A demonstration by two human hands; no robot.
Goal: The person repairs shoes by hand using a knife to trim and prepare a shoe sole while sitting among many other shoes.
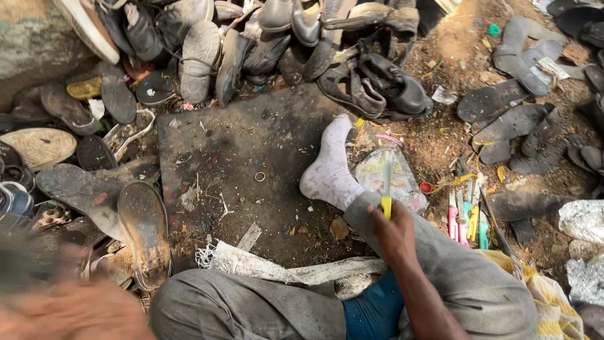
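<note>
My right hand (394,232) rests over my grey-trousered knee and is closed around the yellow handle of a thin blade tool (386,179), which points up and away from me. The blade lies over a clear plastic packet (402,182) on the ground beside my white-socked foot (327,171). My left hand (75,310) is a blurred smear at the bottom left, near a worn shoe sole (145,234). Whether it holds anything cannot be made out.
A dark mat (251,141) lies in front of me with a small ring (260,177) on it. Worn shoes (251,38) are heaped behind it, loose soles (503,113) lie to the right, and several coloured knives (467,220) lie near my right knee.
</note>
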